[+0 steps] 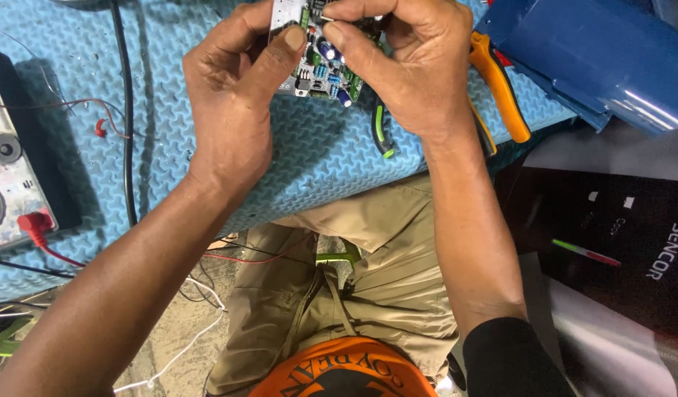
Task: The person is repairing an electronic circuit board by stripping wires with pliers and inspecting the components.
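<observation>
Head view — what are the hands doing?
— Left hand [232, 95] and right hand [405, 66] both pinch a green circuit board [326, 70] above the far part of the blue foam mat [309, 158].
— Room around them?
— Tight on the right: orange-handled pliers [501, 84] and a blue cover [596, 55] lie close. Left, a black cable [126, 110] crosses the mat, and the mat's near edge runs just below the wrists.

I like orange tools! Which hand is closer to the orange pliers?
Right. The right hand sits just beside the orange pliers; the left hand is farther, across the circuit board.
</observation>
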